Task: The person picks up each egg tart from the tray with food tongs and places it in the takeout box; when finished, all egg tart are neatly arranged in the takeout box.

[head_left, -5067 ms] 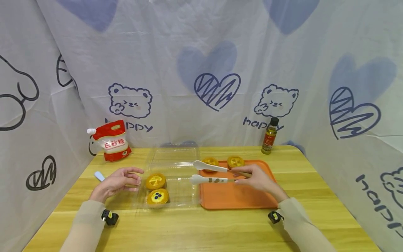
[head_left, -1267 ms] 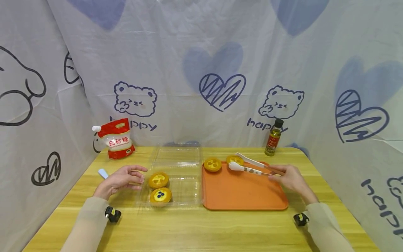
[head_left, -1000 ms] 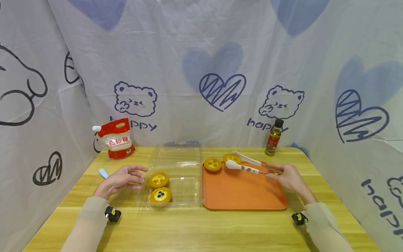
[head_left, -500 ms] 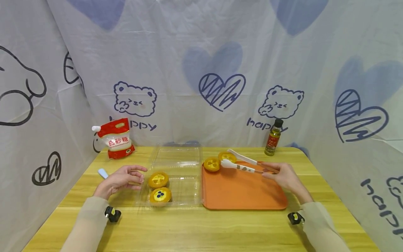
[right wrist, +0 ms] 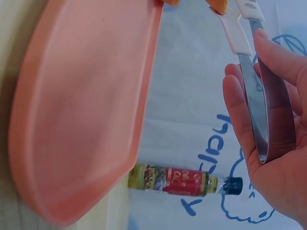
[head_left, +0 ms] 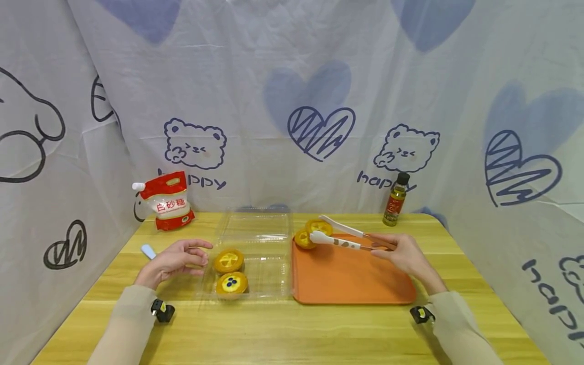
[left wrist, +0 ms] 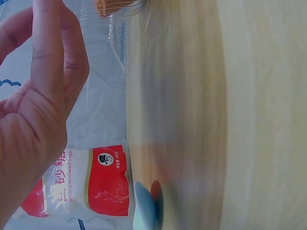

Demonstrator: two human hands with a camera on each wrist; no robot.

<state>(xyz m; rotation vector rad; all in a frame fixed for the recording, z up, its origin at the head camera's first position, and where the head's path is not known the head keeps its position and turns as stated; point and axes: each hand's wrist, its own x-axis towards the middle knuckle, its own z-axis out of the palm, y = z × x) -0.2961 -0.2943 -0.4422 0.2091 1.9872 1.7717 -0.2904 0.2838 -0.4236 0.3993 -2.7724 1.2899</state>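
In the head view my right hand (head_left: 402, 252) grips tongs (head_left: 347, 244) with white tips and metal arms. Between the tips is a fruit-topped egg tart (head_left: 318, 226), raised over the far left corner of the orange tray (head_left: 353, 276). Another tart (head_left: 303, 240) lies on that corner, partly hidden by a tip. My left hand (head_left: 179, 261) hovers with relaxed fingers at the left side of a clear plastic container (head_left: 269, 271); whether it touches the wall I cannot tell. Inside sit a fruit tart (head_left: 229, 260) and a blueberry tart (head_left: 231, 284).
A red and white sugar bag (head_left: 169, 202) stands at the back left. Near my left hand lies a pale blue utensil handle (head_left: 148, 251). An oil bottle (head_left: 395, 200) stands behind the tray on the right. The container's raised lid (head_left: 255, 225) leans behind its base.
Five seconds ago the tongs were over the container, spread apart. They then took the right-hand tart on the tray and have carried it left toward the other tart. My left hand stays put.
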